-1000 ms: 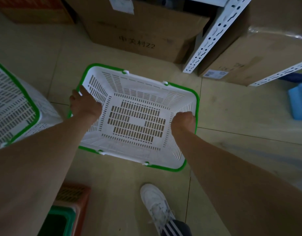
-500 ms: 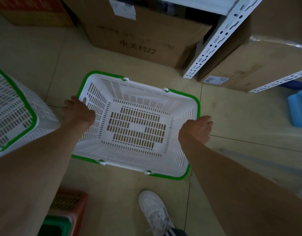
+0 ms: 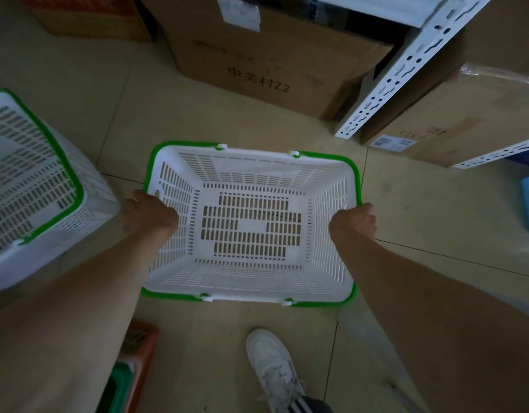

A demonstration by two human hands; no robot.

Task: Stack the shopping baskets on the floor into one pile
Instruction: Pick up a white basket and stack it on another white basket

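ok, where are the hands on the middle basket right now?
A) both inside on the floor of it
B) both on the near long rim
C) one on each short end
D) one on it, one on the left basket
C: the left hand and right hand each sit at a short end of the basket.

Basket (image 3: 251, 228) mid-floor (image 3: 138, 114); second basket (image 3: 33, 189) at left edge; cardboard boxes (image 3: 272, 55) behind; shoe (image 3: 272, 368) in front.

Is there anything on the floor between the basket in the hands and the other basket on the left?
Nothing visible. Only bare floor lies between the held basket and the other basket; the left arm crosses part of that gap.
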